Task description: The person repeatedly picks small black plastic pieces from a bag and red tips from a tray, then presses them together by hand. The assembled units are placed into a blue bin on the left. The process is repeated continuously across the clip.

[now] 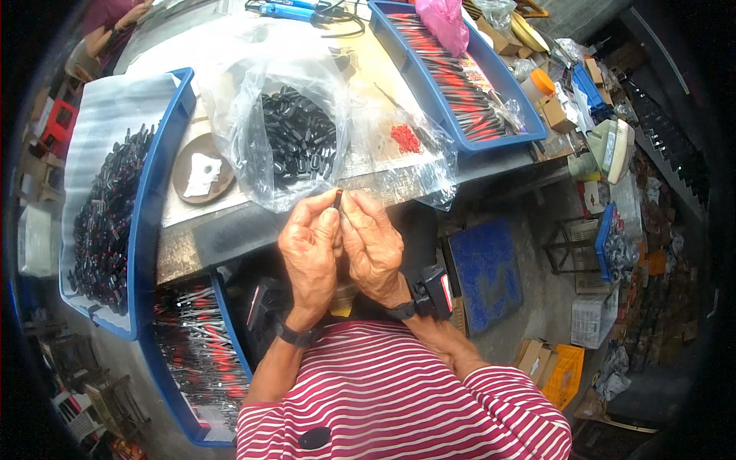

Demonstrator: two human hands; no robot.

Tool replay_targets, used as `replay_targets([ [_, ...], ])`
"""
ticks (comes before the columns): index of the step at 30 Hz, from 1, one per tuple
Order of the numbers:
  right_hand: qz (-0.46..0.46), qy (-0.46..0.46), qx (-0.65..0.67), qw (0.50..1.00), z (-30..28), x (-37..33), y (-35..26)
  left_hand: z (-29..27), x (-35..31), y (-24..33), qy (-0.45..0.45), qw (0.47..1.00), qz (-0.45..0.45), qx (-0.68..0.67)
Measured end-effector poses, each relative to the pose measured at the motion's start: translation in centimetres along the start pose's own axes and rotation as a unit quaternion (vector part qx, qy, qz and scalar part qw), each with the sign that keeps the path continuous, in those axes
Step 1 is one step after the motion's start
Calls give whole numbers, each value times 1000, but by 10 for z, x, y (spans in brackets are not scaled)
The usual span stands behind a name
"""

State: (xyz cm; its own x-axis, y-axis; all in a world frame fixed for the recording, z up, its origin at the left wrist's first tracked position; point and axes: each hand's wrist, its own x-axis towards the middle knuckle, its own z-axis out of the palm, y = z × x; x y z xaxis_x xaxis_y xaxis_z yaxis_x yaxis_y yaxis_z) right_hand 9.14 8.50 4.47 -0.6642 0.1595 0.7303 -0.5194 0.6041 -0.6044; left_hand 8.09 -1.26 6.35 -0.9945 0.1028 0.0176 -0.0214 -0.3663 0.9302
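Note:
In front of my chest both hands meet at the table's near edge. Between my left hand (310,239) and my right hand (371,239) is a small black plastic piece (337,201) with a bit of red at its top. The thumb and fingertips of each hand pinch it, hiding most of it. Just beyond them, a clear plastic bag (234,149) lies open, full of small black pieces (300,138). To the right, several tiny red pieces (405,139) lie on another clear plastic bag (438,165).
A blue tray (157,184) of black-and-red pieces stands left, above another blue tray (230,330) of thin metal and red parts. At the back right, a blue tray (502,142) holds red-and-black slender parts. A round dish (182,170) bears a crumpled white cloth (203,173).

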Motion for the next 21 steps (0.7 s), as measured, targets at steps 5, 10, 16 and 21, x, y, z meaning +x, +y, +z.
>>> replay_targets([
  [5, 145, -45, 102, 983, -19, 5, -2, -11, 2, 1, -55, 997, -53, -11],
  [10, 317, -82, 289, 900, -36, 15, 1, -18, 1, 3, -106, 992, -58, 24],
  [16, 355, -168, 325, 860, -46, 21, 10, -29, 2, 11, -143, 983, -51, 106],
  [21, 361, -187, 347, 845, -47, 18, 13, -35, 3, 15, -162, 974, -66, 141],
])
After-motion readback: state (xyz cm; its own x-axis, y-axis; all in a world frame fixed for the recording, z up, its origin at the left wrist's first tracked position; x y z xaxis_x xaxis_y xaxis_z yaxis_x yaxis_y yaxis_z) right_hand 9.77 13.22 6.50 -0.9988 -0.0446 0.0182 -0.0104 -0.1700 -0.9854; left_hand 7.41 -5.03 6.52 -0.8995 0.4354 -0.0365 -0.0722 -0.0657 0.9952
